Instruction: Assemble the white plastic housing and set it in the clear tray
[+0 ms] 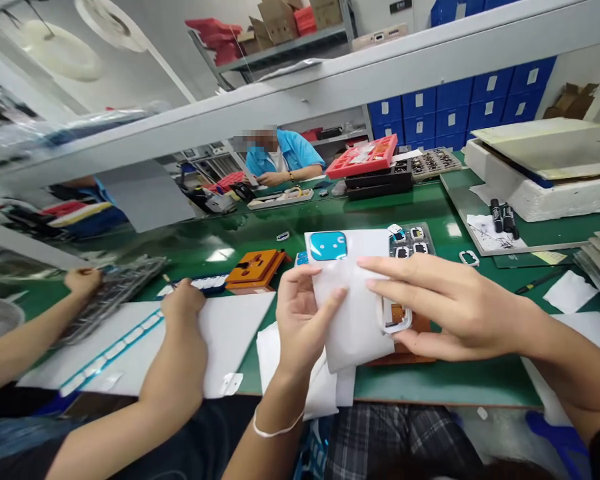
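My left hand [303, 320] is closed on a white paper sheet [355, 313], with its thumb lying across the front. A glossy blue rounded film piece [329, 246] with small holes shows at the sheet's top left corner. Between the thumb and fingers of my right hand [450, 307] is a small white rounded frame [395, 317]. Two fingertips of that hand rest against the sheet. Behind it stands a tray [425, 239] of similar small frames. More white sheets [275, 360] lie under my left hand, partly hidden.
An orange block fixture [257, 270] sits left of my hands. A neighbour's hands [184, 300] work over a white mat [225, 327] with a blue strip [113, 351]. Black markers [504, 219] lie at the right. Another person [285, 157] sits across the green table [300, 220].
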The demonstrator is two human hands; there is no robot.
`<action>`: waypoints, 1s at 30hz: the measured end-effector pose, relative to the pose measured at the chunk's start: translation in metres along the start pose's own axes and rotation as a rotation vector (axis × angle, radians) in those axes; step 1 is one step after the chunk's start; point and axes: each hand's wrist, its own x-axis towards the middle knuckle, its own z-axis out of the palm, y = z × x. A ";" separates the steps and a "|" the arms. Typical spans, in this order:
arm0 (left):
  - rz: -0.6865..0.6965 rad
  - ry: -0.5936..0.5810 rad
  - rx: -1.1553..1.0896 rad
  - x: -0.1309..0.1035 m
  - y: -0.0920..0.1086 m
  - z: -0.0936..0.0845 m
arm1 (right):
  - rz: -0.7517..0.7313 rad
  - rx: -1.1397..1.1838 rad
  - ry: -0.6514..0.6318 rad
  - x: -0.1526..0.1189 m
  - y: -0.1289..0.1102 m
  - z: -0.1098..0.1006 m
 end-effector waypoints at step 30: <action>-0.126 -0.566 0.269 -0.044 0.055 -0.069 | -0.015 0.554 -0.147 -0.006 0.025 -0.005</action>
